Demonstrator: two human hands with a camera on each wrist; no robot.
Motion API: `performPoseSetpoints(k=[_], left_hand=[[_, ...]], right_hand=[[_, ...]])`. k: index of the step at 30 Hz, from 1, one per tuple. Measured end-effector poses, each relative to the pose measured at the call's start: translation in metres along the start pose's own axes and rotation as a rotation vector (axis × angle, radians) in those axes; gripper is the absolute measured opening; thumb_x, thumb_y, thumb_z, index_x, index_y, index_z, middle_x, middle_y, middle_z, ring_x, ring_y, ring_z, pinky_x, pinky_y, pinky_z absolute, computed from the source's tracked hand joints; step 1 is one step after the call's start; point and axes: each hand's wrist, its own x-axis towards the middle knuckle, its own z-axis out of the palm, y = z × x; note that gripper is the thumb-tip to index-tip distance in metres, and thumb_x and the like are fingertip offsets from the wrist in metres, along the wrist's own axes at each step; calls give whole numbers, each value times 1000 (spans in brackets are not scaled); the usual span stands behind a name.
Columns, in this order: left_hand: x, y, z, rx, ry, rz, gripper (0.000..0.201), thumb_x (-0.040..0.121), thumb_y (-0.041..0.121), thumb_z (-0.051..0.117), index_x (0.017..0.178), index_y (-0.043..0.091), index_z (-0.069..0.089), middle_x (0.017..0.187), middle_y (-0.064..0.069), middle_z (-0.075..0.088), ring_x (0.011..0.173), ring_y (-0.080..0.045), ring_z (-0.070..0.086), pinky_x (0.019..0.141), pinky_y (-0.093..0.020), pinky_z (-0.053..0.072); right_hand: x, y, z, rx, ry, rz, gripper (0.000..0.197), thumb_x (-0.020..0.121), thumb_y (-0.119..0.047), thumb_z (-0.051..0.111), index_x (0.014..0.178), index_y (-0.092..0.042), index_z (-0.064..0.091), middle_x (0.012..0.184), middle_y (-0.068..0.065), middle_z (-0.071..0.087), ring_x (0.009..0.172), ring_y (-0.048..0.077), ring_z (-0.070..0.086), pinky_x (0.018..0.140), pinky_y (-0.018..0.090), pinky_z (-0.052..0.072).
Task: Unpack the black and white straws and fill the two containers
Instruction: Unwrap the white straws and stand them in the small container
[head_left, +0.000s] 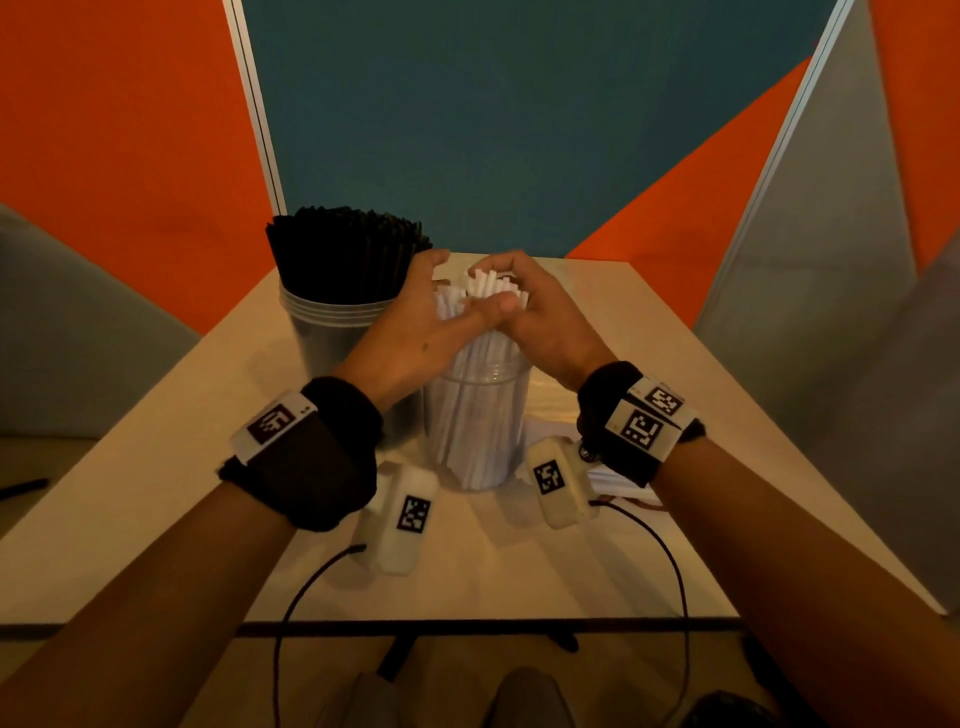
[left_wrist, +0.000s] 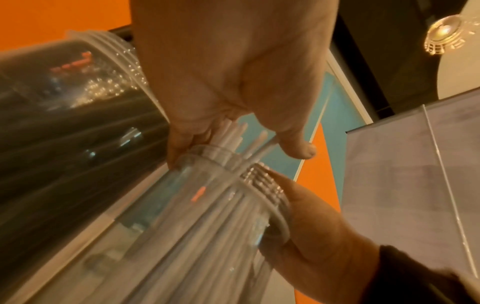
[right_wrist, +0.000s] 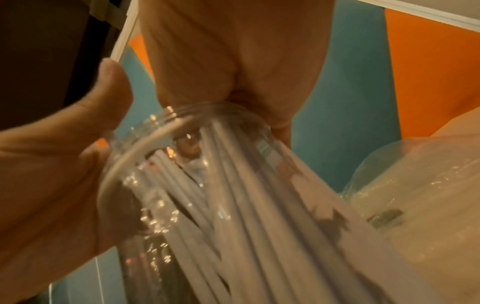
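Note:
The white straws (head_left: 488, 288) stand bunched in a clear jar (head_left: 475, 431) at the table's middle, their tops sticking out above the rim. My left hand (head_left: 421, 301) and right hand (head_left: 530, 306) cup the bundle from either side, with the thumbs meeting in front. In the left wrist view my left hand's fingers (left_wrist: 182, 144) and thumb curl round the white straws (left_wrist: 231, 133) above the jar (left_wrist: 207, 205). The right hand (right_wrist: 233, 51) wraps the straws (right_wrist: 259, 205) above the jar's mouth. Black straws (head_left: 343, 249) fill a second clear container (head_left: 332, 332) at the back left, close beside my left hand.
A clear plastic bag (right_wrist: 415, 195) lies right of the jar, under my right wrist. Cables trail from both wrist cameras over the table's front edge (head_left: 467, 621). Orange, teal and grey partition panels close off the back and sides.

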Motion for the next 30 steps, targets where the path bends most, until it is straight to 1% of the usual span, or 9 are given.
performPoseSetpoints(k=[4,7,11,13,16,21,24,27,30], left_hand=[[5,-2,-4,164,-56,49,82,70,65,62,137,25,36,128,8,52,116,-5,50,90,-20,42],[6,-7,-1,291,48,147,55,83,51,60,124,18,46,110,1,60,101,-11,58,75,-13,44],[12,-7,2,368,72,179,40,91,42,56,115,10,49,101,-1,56,90,-11,53,65,-5,39],[18,-6,4,422,53,175,34,93,41,52,107,9,51,102,-1,51,94,-14,49,70,-10,37],[26,-2,5,513,18,166,29,97,39,44,99,11,50,100,-1,47,95,-16,46,84,-30,38],[36,1,3,479,92,201,34,100,36,39,86,6,45,83,-2,45,80,-16,45,61,-21,31],[41,0,6,487,147,198,33,99,38,42,90,6,48,88,-5,46,83,-18,46,64,-22,27],[39,-3,6,513,201,236,38,95,40,50,107,4,50,105,-8,46,92,-16,45,74,-19,32],[34,-5,2,615,196,311,44,95,41,50,118,4,49,121,-13,46,106,-22,49,84,-23,36]], right_hand=[[-1,-6,1,42,22,-24,26,90,-14,62,115,-14,54,103,1,58,91,10,55,81,23,49],[-2,-9,3,76,29,-31,20,93,-15,58,111,-7,57,103,13,60,90,14,58,81,30,50],[-4,-7,3,123,52,-29,11,95,-13,54,100,-5,59,92,9,61,86,15,57,78,29,47],[-4,-8,2,138,77,-24,12,96,-14,52,98,-5,60,91,8,62,86,15,59,78,27,48],[-3,-10,0,143,120,-27,11,96,-14,52,99,-7,60,93,6,61,88,13,59,80,25,49],[0,-9,0,153,170,-14,18,98,-18,50,103,-2,57,94,11,59,88,15,57,77,28,48],[-1,-7,0,140,200,9,26,97,-23,51,114,-4,55,104,7,61,92,10,59,83,30,49],[-4,-6,-5,70,199,7,34,97,-25,51,130,-21,45,118,-8,53,96,-14,52,83,8,46],[-8,-3,-9,50,177,19,37,99,-28,47,135,-21,45,122,-2,56,114,0,52,95,13,43]])
